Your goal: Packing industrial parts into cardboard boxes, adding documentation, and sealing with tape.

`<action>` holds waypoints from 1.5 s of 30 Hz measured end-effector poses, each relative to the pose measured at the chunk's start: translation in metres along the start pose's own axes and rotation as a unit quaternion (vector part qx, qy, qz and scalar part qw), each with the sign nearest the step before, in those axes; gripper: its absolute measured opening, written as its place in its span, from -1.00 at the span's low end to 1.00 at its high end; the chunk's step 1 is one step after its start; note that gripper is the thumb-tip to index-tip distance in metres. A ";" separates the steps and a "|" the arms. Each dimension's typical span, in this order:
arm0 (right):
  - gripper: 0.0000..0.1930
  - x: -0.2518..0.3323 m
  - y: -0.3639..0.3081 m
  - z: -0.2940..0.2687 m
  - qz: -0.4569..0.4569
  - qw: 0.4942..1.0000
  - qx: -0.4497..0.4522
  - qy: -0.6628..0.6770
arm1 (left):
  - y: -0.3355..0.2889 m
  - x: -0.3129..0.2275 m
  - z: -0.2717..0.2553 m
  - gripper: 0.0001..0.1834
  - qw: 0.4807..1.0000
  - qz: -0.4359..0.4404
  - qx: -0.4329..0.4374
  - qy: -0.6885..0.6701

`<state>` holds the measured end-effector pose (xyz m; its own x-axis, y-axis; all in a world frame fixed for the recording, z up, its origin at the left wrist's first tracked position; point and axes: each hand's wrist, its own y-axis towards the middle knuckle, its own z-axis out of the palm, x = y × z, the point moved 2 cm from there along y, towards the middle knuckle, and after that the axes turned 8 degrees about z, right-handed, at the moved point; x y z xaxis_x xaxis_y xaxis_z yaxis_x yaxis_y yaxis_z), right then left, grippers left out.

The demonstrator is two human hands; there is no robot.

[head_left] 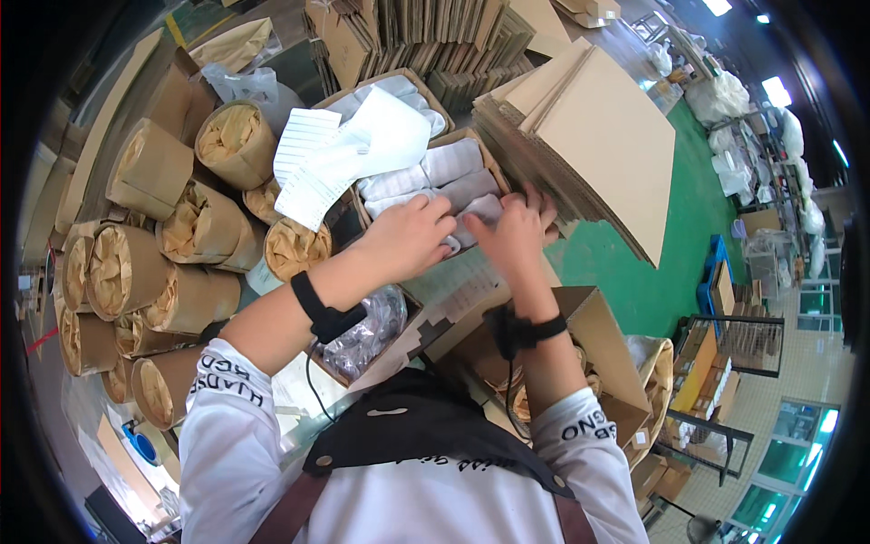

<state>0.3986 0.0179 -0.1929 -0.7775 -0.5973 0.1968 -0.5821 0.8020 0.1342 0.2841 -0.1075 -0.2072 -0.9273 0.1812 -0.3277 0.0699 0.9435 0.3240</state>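
An open cardboard box (494, 163) is packed with grey-white wrapped rolls (451, 160) laid in rows. At its near side, my left hand (412, 236) has its fingers curled over a roll at the near edge. My right hand (518, 231) is at the near right corner. Its thumb reaches across to a grey roll (483, 210), while the other fingers stay apart by the box's right wall. White paper sheets (381, 136), some with printed lines, lie over the box's left part and a second box (441, 107) of wrapped rolls behind it.
Several cardboard tubs (149, 172) stuffed with brown paper crowd the left. Flat cardboard sheets (603, 136) are stacked at the right, more behind. Nearer me are a box of clear plastic-wrapped items (367, 331) and an open carton (580, 340). Green floor (625, 286) shows at right.
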 end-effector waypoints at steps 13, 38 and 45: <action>-0.32 -0.045 -0.051 -0.076 0.113 0.727 0.027 0.676 | 0.008 0.013 -0.038 -0.65 0.974 0.167 -0.017 -0.151; -0.21 -0.260 -0.154 -0.016 0.200 0.743 0.162 0.618 | 0.053 -0.086 -0.010 -0.53 0.919 -0.272 0.046 -0.280; -0.17 -0.265 -0.213 -0.057 0.265 0.644 0.249 0.673 | 0.106 -0.250 0.153 -0.41 0.739 -0.273 0.324 -0.524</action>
<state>0.7426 0.0061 -0.2182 -0.1829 0.5778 0.7955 -0.5845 0.5867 -0.5605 0.5797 -0.0108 -0.2269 -0.1114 -0.4812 -0.8695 0.2669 0.8283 -0.4926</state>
